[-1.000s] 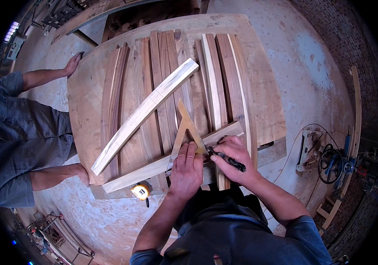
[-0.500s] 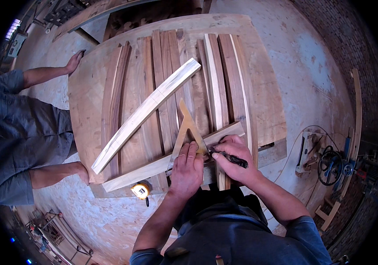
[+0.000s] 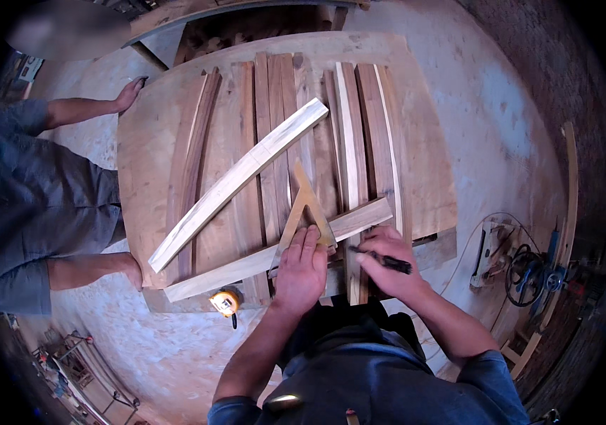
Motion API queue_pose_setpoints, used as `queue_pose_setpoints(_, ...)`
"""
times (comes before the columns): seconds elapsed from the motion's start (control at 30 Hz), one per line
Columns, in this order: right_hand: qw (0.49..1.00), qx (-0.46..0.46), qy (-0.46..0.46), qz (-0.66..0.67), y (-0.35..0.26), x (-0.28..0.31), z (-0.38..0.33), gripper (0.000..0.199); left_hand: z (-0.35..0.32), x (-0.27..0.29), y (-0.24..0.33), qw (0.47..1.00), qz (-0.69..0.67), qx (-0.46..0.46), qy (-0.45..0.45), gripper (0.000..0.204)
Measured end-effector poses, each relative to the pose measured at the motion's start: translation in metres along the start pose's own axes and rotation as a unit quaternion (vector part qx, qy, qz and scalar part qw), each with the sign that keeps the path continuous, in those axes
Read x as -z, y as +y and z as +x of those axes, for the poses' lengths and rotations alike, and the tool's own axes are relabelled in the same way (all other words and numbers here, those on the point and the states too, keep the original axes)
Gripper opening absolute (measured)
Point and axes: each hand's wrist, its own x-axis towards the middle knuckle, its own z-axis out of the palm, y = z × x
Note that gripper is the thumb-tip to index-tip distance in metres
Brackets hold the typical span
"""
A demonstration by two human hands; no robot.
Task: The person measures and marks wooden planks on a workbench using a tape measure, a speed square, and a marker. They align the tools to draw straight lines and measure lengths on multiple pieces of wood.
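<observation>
My left hand [image 3: 301, 273] grips the lower part of a yellowish triangular square [image 3: 292, 228], its fingers pressed together over it. The square lies across a pale wooden strip [image 3: 229, 273] at the near side of the table, and its pointed end reaches over the boards behind. My right hand [image 3: 391, 265] is closed round a black pen [image 3: 388, 261], just right of the square and near the strip's front edge. The pen's tip points left, apart from the square. A second pale strip [image 3: 246, 166] lies slantwise on top of the boards.
Several brown boards [image 3: 275, 142] lie lengthwise on the plywood tabletop [image 3: 427, 163]. A yellow tape measure [image 3: 225, 302] sits at the near left edge. Another person's hand [image 3: 130, 94] rests on the table's left edge. A machine with a black handwheel [image 3: 526, 276] stands at right.
My right hand with the pen has drawn back a little to the right, away from the square. My left hand keeps its place on the square. The view has tilted slightly.
</observation>
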Motion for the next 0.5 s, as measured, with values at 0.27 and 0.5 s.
queue_pose_setpoints(0.27,0.991,-0.036,0.061,-0.116,0.008,0.058,0.011,0.023,-0.074,0.067,-0.019,0.968,-0.086,0.172,0.159,0.029)
queue_pose_setpoints(0.5,0.974,-0.043,-0.078,-0.21,0.029,0.042,0.021,0.071,-0.236,0.071,-0.087,0.74,-0.05,0.606,0.286,0.013)
